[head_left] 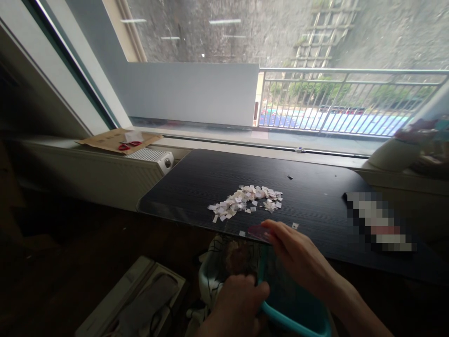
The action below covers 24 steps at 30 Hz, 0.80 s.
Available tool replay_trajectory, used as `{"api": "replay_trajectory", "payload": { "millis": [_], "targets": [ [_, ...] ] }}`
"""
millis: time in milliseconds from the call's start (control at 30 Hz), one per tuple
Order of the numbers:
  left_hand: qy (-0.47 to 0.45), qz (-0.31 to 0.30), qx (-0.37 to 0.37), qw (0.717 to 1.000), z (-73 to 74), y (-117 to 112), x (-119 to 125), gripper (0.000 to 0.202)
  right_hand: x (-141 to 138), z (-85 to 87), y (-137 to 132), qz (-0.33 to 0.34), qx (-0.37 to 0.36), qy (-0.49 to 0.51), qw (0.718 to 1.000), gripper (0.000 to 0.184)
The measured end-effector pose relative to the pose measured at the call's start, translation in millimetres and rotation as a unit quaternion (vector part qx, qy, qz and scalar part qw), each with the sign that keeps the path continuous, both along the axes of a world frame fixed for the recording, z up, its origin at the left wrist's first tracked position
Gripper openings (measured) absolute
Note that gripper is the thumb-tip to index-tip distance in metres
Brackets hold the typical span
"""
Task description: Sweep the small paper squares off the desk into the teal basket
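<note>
A heap of small white paper scraps [245,201] lies on the black tabletop [196,187] near its front edge. My right hand [298,255] is at that edge, fingers pinched on a thin pinkish card [258,232] that points toward the scraps. My left hand [236,304] is below the table, closed on the rim of a teal bin [298,323] held under the edge. Inside or behind the bin there is patterned material I cannot make out.
A window with a railing runs behind the table. On the sill at left lie cardboard [115,139] with red scissors [128,146] and a white heater [152,158]. A blurred-out object [380,222] sits on the table's right. A white case [136,299] lies on the floor.
</note>
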<state>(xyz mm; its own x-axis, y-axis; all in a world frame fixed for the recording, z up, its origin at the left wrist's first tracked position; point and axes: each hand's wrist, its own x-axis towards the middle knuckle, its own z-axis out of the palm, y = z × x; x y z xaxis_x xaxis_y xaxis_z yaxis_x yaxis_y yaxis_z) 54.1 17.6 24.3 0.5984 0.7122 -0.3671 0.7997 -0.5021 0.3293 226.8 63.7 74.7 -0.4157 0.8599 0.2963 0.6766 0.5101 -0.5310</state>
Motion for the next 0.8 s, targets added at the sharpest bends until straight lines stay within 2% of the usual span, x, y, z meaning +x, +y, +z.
{"api": "replay_trajectory", "payload": {
  "millis": [67, 167, 400, 500, 567, 667, 733, 800],
  "targets": [
    [-0.003, -0.005, 0.006, 1.000, -0.2, 1.5, -0.2, 0.028, -0.1, -0.1, 13.6, -0.021, 0.022, -0.004, 1.000, 0.030],
    [-0.007, -0.011, 0.011, 1.000, -0.6, 3.2, -2.1, 0.026, -4.0, -1.3, 23.8, 0.005, 0.022, -0.008, 1.000, 0.029],
    [-0.031, 0.013, 0.041, 0.999, -4.9, 0.3, -8.2, 0.023, -5.8, -5.5, -6.5, 0.075, -0.004, -0.034, 0.997, 0.030],
    [-0.016, 0.014, 0.026, 0.999, -4.3, -0.1, -6.0, 0.023, 10.4, -4.6, -6.0, 0.018, 0.021, -0.024, 0.999, 0.029],
    [-0.011, 0.008, 0.019, 1.000, -3.3, 1.0, -4.1, 0.024, 26.4, -1.9, 5.8, -0.065, 0.047, -0.014, 0.997, 0.029],
    [-0.008, -0.001, 0.018, 1.000, -3.5, 4.4, -1.6, 0.023, 46.8, 2.4, 30.9, -0.185, 0.073, -0.066, 0.978, 0.033],
    [0.003, -0.006, 0.013, 1.000, -5.6, 6.9, -0.4, 0.024, 50.8, 3.4, 44.0, -0.202, 0.089, -0.083, 0.972, 0.034],
    [0.017, -0.009, 0.012, 1.000, -8.7, 9.0, 0.3, 0.026, 45.8, 3.2, 49.6, -0.189, 0.082, -0.090, 0.974, 0.035]
  ]
}}
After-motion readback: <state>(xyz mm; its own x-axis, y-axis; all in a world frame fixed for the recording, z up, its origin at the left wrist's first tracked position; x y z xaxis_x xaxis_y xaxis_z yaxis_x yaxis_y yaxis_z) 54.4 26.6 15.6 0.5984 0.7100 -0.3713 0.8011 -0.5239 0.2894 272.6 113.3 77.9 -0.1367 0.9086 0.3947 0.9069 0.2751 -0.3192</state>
